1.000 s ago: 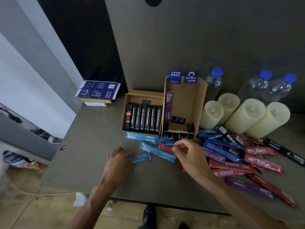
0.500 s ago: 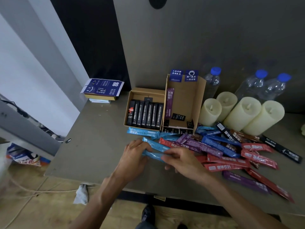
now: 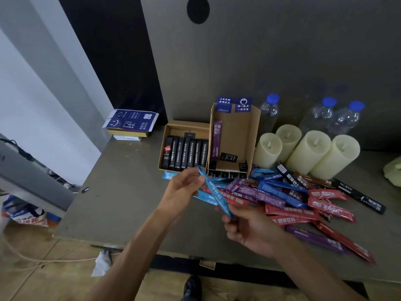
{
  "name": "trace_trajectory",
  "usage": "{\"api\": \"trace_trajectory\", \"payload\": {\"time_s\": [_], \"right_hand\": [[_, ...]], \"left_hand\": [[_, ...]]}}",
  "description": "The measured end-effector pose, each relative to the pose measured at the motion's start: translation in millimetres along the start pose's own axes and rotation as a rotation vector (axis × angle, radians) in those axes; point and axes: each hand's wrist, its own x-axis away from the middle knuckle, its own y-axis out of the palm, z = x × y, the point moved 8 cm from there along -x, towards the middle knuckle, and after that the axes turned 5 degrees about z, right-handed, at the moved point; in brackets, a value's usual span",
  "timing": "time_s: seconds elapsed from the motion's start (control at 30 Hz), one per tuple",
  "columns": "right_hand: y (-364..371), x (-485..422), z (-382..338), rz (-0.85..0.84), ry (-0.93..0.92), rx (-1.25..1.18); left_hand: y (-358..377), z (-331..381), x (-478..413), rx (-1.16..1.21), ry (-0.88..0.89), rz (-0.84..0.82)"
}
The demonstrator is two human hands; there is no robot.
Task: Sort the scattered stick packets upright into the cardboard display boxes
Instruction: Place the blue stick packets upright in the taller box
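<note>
Packet: light-blue foil stick packet (image 3: 214, 193) held clear of grey counter (image 3: 121, 203), between both hands. Left hand (image 3: 184, 187) grips upper part; right hand (image 3: 249, 227) pinches lower end. Long axis diagonal, upper end aimed at boxes just beyond. Low cardboard box of black packets (image 3: 186, 124) straight ahead; tall cardboard display box (image 3: 238, 131), one purple packet inside, ahead-right. Left hand nearer boxes. Judgement: packet needs tipping upright before going in.

Grey table (image 3: 121, 205), dark wall panel (image 3: 112, 53), wooden floor (image 3: 43, 276), white wall (image 3: 32, 118)
</note>
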Motion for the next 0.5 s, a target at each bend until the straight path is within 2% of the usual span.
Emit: {"api": "trace_trajectory", "payload": {"time_s": [0.1,0.2,0.3,0.5], "right_hand": [[-2,2,-1,0.011,-0.015,0.097],[-10,4,-17,0.1,-0.202,0.28],[-11,10,-31,0.19,-0.37,0.608],[-6,11,-38,0.189,-0.401,0.624]], "left_hand": [[7,5,-7,0.023,-0.005,0.068],[11,8,-13,-0.02,-0.004,0.083],[14,8,-16,-0.057,-0.007,0.104],[18,4,-19,-0.069,-0.019,0.105]]}}
